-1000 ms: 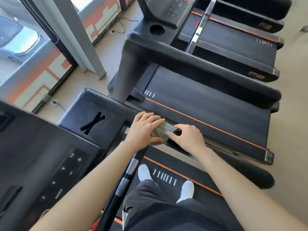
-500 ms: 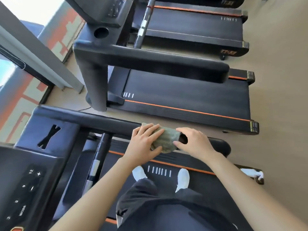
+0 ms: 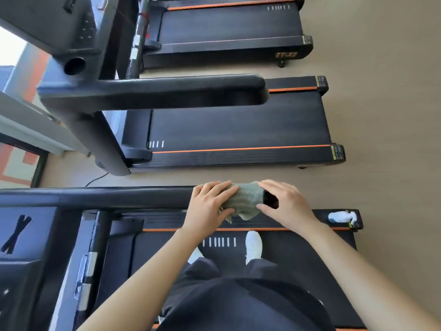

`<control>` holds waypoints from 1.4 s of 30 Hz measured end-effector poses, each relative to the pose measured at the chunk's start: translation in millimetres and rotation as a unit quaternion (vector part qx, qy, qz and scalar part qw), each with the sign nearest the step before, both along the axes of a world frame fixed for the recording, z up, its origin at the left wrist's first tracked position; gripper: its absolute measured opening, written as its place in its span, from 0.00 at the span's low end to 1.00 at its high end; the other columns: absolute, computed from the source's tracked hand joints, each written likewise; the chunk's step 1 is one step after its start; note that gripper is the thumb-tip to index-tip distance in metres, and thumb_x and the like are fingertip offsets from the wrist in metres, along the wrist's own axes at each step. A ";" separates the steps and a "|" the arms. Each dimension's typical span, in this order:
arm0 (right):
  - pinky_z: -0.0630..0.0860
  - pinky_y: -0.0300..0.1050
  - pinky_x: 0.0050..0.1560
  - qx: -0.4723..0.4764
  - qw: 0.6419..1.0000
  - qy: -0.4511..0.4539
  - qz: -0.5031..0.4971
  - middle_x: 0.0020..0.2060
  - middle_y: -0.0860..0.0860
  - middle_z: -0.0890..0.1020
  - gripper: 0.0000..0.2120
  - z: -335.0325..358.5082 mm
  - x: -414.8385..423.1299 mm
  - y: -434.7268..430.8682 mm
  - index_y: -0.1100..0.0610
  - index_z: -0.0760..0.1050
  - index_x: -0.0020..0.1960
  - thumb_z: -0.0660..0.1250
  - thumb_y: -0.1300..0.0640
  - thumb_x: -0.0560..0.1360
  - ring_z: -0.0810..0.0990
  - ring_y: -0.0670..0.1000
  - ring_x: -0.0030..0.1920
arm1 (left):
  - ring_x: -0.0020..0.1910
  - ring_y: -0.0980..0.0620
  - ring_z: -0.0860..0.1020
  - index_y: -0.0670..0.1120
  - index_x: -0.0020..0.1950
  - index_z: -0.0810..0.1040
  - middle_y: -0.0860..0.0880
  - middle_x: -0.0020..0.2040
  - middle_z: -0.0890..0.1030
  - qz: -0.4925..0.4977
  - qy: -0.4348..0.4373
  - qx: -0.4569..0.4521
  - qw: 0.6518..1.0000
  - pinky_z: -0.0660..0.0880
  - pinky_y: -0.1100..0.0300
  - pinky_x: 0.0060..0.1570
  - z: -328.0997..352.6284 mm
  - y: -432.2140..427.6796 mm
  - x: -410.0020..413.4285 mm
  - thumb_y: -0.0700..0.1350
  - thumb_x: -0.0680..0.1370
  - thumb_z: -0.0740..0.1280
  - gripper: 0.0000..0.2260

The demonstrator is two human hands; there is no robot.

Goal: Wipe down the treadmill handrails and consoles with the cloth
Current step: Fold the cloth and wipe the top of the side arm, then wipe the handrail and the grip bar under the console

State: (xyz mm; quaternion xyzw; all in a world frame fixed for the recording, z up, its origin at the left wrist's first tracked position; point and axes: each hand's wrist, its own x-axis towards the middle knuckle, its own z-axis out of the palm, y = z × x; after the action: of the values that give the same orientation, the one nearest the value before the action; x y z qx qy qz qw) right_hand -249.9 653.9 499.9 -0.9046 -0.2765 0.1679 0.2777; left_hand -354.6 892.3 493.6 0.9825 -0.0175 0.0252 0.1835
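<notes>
A grey-green cloth (image 3: 245, 199) is wrapped over the free end of the black handrail (image 3: 107, 195) of the treadmill I stand on. My left hand (image 3: 210, 206) grips the cloth from the left, fingers over the top and thumb below. From the right, my right hand (image 3: 284, 204) pinches the cloth between forefinger and thumb, and the rail's dark tip shows in the gap. The console (image 3: 21, 237) of this treadmill lies at the lower left, partly cut off.
A white spray bottle (image 3: 341, 217) lies on the rear corner of my treadmill deck. The neighbouring treadmill's handrail (image 3: 181, 91) and belt (image 3: 238, 125) are ahead, with a third treadmill (image 3: 229, 25) beyond. Beige floor runs along the right.
Both hands have slid the cloth along the handrail toward its free end. The view has tipped further downward.
</notes>
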 end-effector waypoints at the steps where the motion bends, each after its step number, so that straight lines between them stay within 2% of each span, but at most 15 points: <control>1: 0.64 0.48 0.72 0.006 1.000 0.008 -0.015 0.66 0.47 0.79 0.30 -3.0 0.4 -9.4 0.51 0.77 0.69 0.79 0.49 0.70 0.78 0.51 0.64 | 0.65 0.48 0.76 0.56 0.72 0.75 0.55 0.69 0.77 -0.004 0.002 0.001 1.000 0.68 0.50 0.62 -0.4 -8.9 4.8 0.56 0.71 0.77 0.30; 3: 0.67 0.52 0.73 0.010 0.999 0.021 -0.039 0.66 0.48 0.80 0.29 -10.6 -0.4 -26.6 0.53 0.77 0.69 0.79 0.50 0.70 0.80 0.51 0.62 | 0.64 0.48 0.76 0.56 0.72 0.76 0.54 0.69 0.78 -0.012 0.007 0.001 1.000 0.68 0.51 0.61 -0.5 -26.4 14.7 0.57 0.71 0.76 0.30; 7: 0.70 0.47 0.71 0.029 0.992 0.091 -0.080 0.65 0.49 0.80 0.25 -22.6 -2.8 -47.4 0.55 0.77 0.69 0.77 0.56 0.73 0.78 0.49 0.66 | 0.62 0.48 0.77 0.55 0.71 0.76 0.54 0.68 0.78 -0.039 0.028 0.007 0.999 0.70 0.50 0.59 0.5 -54.7 34.5 0.56 0.69 0.77 0.31; 10: 0.72 0.47 0.69 0.031 0.984 0.145 -0.100 0.65 0.48 0.80 0.26 -27.4 -1.6 -56.6 0.54 0.77 0.70 0.75 0.58 0.72 0.77 0.49 0.66 | 0.60 0.48 0.78 0.55 0.70 0.78 0.54 0.68 0.79 -0.072 0.039 0.023 0.996 0.72 0.51 0.58 1.8 -67.6 48.6 0.56 0.68 0.78 0.30; 14: 0.72 0.42 0.66 0.070 0.973 0.180 -0.126 0.61 0.44 0.80 0.35 -26.4 -6.2 -61.7 0.52 0.71 0.74 0.77 0.59 0.70 0.78 0.45 0.63 | 0.58 0.47 0.79 0.54 0.66 0.80 0.53 0.66 0.80 -0.110 0.047 0.039 0.992 0.75 0.50 0.56 1.8 -81.2 62.0 0.53 0.67 0.78 0.28; 19: 0.75 0.43 0.66 0.124 0.966 0.194 -0.120 0.64 0.42 0.79 0.32 -33.8 -15.2 -50.4 0.48 0.71 0.73 0.76 0.62 0.72 0.78 0.44 0.63 | 0.59 0.47 0.80 0.52 0.64 0.81 0.52 0.64 0.82 -0.131 0.052 0.041 0.989 0.74 0.51 0.59 -1.4 -95.2 69.2 0.51 0.68 0.76 0.24; 21: 0.75 0.40 0.65 0.124 0.965 0.192 -0.126 0.64 0.41 0.78 0.32 -35.7 -13.3 -48.3 0.47 0.71 0.73 0.75 0.63 0.73 0.77 0.43 0.63 | 0.60 0.47 0.79 0.52 0.66 0.79 0.52 0.64 0.81 -0.127 0.051 0.039 0.990 0.74 0.51 0.59 -2.0 -95.1 68.4 0.52 0.69 0.75 0.25; 24: 0.70 0.26 0.58 0.114 0.974 0.165 -0.106 0.63 0.41 0.79 0.30 -31.1 -7.8 -44.6 0.47 0.73 0.71 0.75 0.63 0.73 0.77 0.42 0.61 | 0.59 0.47 0.78 0.53 0.68 0.77 0.52 0.66 0.79 -0.112 0.030 0.049 0.992 0.75 0.51 0.58 -1.9 -89.7 60.2 0.54 0.69 0.76 0.28; 25: 0.70 0.27 0.59 0.118 0.976 0.154 -0.097 0.64 0.41 0.79 0.30 -28.9 -6.8 -42.8 0.48 0.73 0.71 0.75 0.62 0.72 0.77 0.42 0.62 | 0.59 0.47 0.78 0.53 0.69 0.77 0.52 0.67 0.79 -0.100 0.019 0.050 0.994 0.75 0.51 0.57 -1.5 -85.4 55.7 0.55 0.69 0.76 0.29; 28: 0.73 0.43 0.66 0.109 0.984 0.129 -0.064 0.70 0.42 0.75 0.34 -21.6 -5.5 -33.8 0.48 0.70 0.75 0.77 0.59 0.72 0.73 0.45 0.69 | 0.61 0.47 0.77 0.53 0.71 0.75 0.51 0.68 0.78 -0.061 -0.014 0.050 0.997 0.75 0.52 0.58 -1.9 -63.4 37.9 0.58 0.72 0.75 0.29; 30: 0.70 0.47 0.69 0.080 0.991 0.104 -0.027 0.73 0.43 0.72 0.34 -18.1 -3.2 -22.4 0.46 0.69 0.76 0.77 0.55 0.73 0.69 0.46 0.72 | 0.62 0.48 0.77 0.52 0.71 0.76 0.51 0.67 0.79 -0.034 -0.028 0.052 0.998 0.75 0.51 0.59 -1.9 -46.0 24.1 0.59 0.75 0.73 0.27; 33: 0.67 0.50 0.72 0.011 0.998 0.039 0.055 0.73 0.45 0.72 0.33 -7.9 5.2 7.6 0.46 0.68 0.76 0.75 0.48 0.73 0.68 0.50 0.74 | 0.63 0.49 0.77 0.51 0.70 0.77 0.52 0.67 0.79 0.007 -0.029 0.053 0.998 0.74 0.51 0.60 0.5 -20.9 7.0 0.61 0.77 0.70 0.25; 36: 0.64 0.49 0.72 -0.054 0.989 0.003 0.139 0.73 0.45 0.72 0.33 4.1 10.1 44.6 0.47 0.66 0.77 0.71 0.44 0.75 0.69 0.51 0.72 | 0.65 0.49 0.76 0.51 0.71 0.77 0.52 0.67 0.78 0.039 -0.027 0.060 0.997 0.72 0.52 0.63 2.4 3.6 -9.1 0.62 0.76 0.70 0.26; 42: 0.66 0.48 0.69 -0.071 0.978 -0.031 0.196 0.72 0.46 0.73 0.34 10.6 -9.1 109.7 0.48 0.65 0.78 0.71 0.42 0.75 0.72 0.52 0.70 | 0.70 0.49 0.73 0.52 0.73 0.75 0.53 0.71 0.76 0.093 -0.023 0.079 0.992 0.69 0.53 0.68 1.1 56.7 -46.5 0.59 0.73 0.74 0.29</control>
State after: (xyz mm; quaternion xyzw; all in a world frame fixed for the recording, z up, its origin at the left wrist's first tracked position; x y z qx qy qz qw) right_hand -259.0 763.6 510.5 -0.8550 -0.4439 0.2103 0.1664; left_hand -401.1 949.0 494.6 0.9905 0.0679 0.0632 0.1015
